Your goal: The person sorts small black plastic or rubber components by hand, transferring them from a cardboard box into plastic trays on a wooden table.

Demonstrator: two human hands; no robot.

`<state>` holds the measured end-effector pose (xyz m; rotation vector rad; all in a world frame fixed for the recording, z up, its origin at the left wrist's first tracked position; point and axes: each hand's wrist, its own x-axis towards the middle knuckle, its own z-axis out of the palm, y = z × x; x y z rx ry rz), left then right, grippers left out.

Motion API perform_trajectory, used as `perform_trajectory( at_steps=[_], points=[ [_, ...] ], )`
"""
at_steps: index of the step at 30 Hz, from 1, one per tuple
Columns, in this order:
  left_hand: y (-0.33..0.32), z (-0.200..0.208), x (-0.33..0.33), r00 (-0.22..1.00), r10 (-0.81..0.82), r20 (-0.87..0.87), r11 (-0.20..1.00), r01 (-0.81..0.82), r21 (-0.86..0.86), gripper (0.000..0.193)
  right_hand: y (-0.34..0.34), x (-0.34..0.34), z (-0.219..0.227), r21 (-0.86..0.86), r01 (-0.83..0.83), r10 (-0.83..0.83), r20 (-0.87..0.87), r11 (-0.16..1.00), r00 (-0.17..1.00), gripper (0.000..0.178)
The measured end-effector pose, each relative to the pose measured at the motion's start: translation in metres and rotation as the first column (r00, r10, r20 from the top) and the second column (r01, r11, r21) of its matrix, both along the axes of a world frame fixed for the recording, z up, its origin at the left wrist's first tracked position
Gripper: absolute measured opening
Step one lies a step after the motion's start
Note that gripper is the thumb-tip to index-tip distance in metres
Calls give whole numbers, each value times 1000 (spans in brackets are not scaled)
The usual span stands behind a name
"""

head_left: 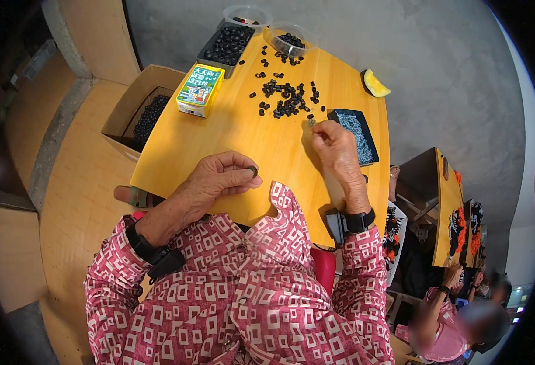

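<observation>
My left hand [222, 176] is closed, with a small round black plastic part [253, 171] between thumb and fingertips. My right hand [335, 146] is raised over the table's right side, its thumb and fingers pinched together. Small silvery bits [312, 122] show at its fingertips; whether they are held or lie on the table I cannot tell. Right beside this hand is a black tray [374, 146] of small silvery metal pieces [354, 126]. Beyond both hands, a loose pile of small black parts [288, 97] lies on the yellow table [255, 137].
A yellow-green carton [200, 90] stands at the left edge. Behind it are a dark tray [209, 59] of black round parts and two clear bowls [276, 44]. A yellow fruit wedge [375, 85] lies far right. A cardboard box [121, 112] sits left; another person [444, 328] works lower right.
</observation>
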<state>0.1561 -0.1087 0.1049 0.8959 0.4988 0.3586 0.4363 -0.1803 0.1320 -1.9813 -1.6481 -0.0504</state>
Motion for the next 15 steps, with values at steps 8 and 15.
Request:
perform_trajectory(
  at_steps=[8,15],
  points=[
    [1,0,0,1000,-10,8,1000,10,0,14,-3,8,-3,69,44,11,-646,997,764,10],
    [0,0,0,1000,3,-3,1000,-3,3,14,-2,8,-4,145,37,84,-742,989,665,14]
  ],
)
